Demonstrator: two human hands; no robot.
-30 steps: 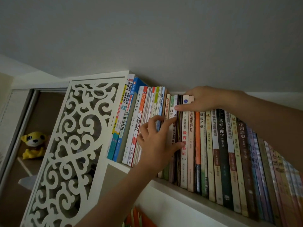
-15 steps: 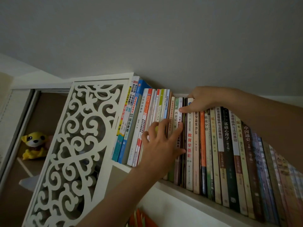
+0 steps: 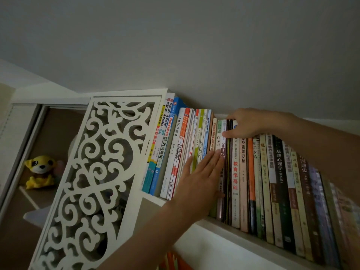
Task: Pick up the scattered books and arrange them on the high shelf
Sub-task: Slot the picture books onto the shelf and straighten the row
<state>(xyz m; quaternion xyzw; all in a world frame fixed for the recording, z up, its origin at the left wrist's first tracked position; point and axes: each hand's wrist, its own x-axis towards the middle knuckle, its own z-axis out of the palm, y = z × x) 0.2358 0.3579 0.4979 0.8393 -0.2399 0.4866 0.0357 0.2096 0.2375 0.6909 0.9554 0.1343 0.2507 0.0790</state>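
Note:
A long row of upright books (image 3: 243,176) fills the high white shelf (image 3: 224,228) just under the ceiling. My left hand (image 3: 200,176) lies flat with straight fingers against the spines of the thin books in the middle of the row. My right hand (image 3: 247,123) reaches in from the right and rests on the top edges of the books there, its thumb pressing the upper part of the thin spines. The taller blue and yellow books (image 3: 163,145) at the left end lean to the right.
A white carved fretwork panel (image 3: 91,184) closes the shelf's left end. Beyond it a yellow plush toy (image 3: 40,171) sits in a brown recess. The ceiling hangs close above the books. Orange items (image 3: 171,262) show below the shelf.
My left hand's fingers have straightened and now lie flat on the spines. The thin books in the middle look more flush with the row. My right hand has stayed on the book tops.

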